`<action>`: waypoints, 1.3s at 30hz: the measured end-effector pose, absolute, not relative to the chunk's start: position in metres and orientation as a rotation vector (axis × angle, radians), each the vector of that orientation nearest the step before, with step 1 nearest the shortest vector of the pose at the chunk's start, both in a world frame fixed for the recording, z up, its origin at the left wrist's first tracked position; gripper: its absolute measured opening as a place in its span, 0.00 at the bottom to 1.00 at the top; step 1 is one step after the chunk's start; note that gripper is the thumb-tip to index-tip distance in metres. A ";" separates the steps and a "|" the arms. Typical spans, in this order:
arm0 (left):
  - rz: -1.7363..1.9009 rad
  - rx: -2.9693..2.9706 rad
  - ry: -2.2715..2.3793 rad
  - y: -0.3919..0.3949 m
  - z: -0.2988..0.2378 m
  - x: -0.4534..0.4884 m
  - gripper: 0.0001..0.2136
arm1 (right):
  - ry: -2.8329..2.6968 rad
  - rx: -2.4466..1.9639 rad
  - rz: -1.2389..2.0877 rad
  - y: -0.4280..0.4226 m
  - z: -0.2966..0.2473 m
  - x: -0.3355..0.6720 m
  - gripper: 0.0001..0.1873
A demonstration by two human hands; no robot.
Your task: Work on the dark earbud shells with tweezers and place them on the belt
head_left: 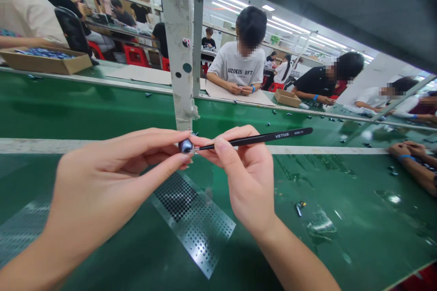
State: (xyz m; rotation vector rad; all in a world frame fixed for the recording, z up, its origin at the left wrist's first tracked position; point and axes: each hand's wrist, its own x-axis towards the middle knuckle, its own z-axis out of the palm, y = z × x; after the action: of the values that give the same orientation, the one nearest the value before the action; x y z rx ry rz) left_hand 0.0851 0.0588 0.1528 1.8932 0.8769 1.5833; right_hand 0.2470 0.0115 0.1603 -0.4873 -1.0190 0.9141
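Note:
Between the thumb and fingers of my left hand [112,182] is a small, shiny dark-blue earbud [186,146], its lower part hidden by fingers. My right hand [246,173] grips black tweezers [259,139] marked VETUS, held almost level. Their fine metal tip touches or nearly touches the earbud's surface. Fingertips of both hands meet close around the piece. Below them, a clear plastic sheet [218,227] carries rows of small dark round dots, partly peeled away toward its near end. Another dotted sheet [27,223] lies at left, partly behind my left forearm.
A loose earbud [299,208] lies on the green bench [341,254] to the right. Beyond a pale rail runs a green belt [136,113] with scattered small parts. A white post [177,45] rises ahead. Co-workers sit opposite, near cardboard boxes [68,64]; another person's hands [408,149] rest at right.

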 end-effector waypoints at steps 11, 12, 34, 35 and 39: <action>1.595 1.915 0.899 0.061 0.150 0.085 0.11 | -1.035 -0.533 0.897 0.011 0.161 0.247 0.08; 1.604 1.931 0.915 0.061 0.150 0.085 0.10 | -1.041 -0.539 0.891 0.010 0.161 0.247 0.08; 1.582 1.955 1.000 0.060 0.149 0.080 0.11 | -1.058 -0.584 0.860 0.009 0.161 0.247 0.07; 1.581 1.950 0.983 0.060 0.149 0.080 0.11 | -1.057 -0.586 0.854 0.009 0.161 0.247 0.07; 1.584 1.940 0.958 0.060 0.150 0.081 0.11 | -1.054 -0.622 0.844 0.010 0.161 0.248 0.07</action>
State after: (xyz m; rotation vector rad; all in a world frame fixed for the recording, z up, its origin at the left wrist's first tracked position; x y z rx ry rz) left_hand 0.0813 0.0600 0.1498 1.9397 0.9577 1.5836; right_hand 0.2478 0.0096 0.1609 -0.6222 -1.0536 0.8436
